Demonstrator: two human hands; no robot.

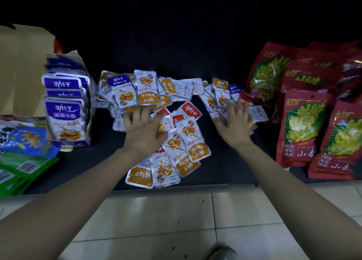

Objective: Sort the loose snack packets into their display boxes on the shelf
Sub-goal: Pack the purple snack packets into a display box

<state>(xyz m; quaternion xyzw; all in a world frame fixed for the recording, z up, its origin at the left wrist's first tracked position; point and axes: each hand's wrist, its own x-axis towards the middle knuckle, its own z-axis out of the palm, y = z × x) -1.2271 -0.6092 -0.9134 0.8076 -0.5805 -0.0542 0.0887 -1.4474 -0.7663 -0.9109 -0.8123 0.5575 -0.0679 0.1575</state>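
A heap of loose small fish-snack packets lies on the dark shelf: orange-labelled ones, red-labelled ones and a few purple-labelled ones. A cardboard display box at the left holds upright purple packets. My left hand lies flat with spread fingers on the middle of the heap. Over the packets at the heap's right end, my right hand is spread out, slightly blurred. Neither hand grips a packet.
Large red bags of a yellow-green snack are stacked at the right. Blue and green bags lie at the left front. A brown carton stands behind the display box. Pale floor tiles run below the shelf edge.
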